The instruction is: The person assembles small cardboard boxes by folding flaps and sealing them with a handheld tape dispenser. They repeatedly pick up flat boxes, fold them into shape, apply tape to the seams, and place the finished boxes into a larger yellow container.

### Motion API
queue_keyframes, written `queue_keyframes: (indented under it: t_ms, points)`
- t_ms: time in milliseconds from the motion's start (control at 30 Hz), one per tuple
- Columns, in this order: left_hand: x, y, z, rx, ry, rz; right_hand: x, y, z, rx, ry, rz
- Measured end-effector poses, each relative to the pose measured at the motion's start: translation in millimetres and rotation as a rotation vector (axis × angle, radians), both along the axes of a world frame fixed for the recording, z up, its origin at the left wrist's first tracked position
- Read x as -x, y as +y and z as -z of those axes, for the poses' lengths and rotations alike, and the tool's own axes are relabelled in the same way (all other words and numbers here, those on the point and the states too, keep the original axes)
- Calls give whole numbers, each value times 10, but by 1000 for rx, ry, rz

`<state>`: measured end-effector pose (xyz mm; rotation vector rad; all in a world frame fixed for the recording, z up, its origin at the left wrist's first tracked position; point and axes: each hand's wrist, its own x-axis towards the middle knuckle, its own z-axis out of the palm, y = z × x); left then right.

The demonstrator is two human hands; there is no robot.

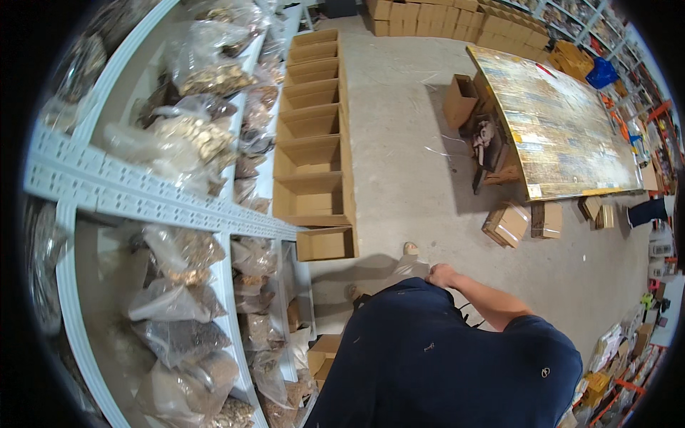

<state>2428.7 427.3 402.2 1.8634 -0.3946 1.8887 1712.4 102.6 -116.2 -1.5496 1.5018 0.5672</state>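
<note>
My right hand [442, 276] is held close in front of my body at the waist, its fingers curled closed. Whatever it may hold is hidden from this angle. It is nearest to the hem of my dark blue shirt [435, 349] and my light trousers [412, 266]. A thin black cable [465, 308] shows beside the right forearm. My left hand is out of the picture. Left of my body, a row of open cardboard boxes [310, 194] runs along a metal shelf.
The pale blue shelf rack [164, 207] on the left carries clear bags of dried goods [193, 139]. A worn wooden table [571, 128] stands at the right, with a tall open carton [460, 100] beside it. Flattened cardboard stacks [506, 223] lie on the floor. More cartons [421, 19] line the back.
</note>
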Motion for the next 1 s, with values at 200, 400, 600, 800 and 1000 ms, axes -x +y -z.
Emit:
queue_keyframes:
  t_ms: [200,400,600,800,1000]
  points:
    - [2023,-2918,2832,-674,682,806,1022,-631,-188,-254,-156,456]
    - [4002,-4800,5138,-547,1939,1273,1501,-981,-205,-41,-371,785]
    - [5455,-5840,5427,-1231,2144,1452,2056,-1306,-50,-265,-190,1039]
    - [6011,-7035,5612,-1465,2068,1587,2006,-2169,368,-6,-252,1309]
    - [6132,-8890,5559,-1839,2042,1412,2094,-4216,33,97,-166,1181]
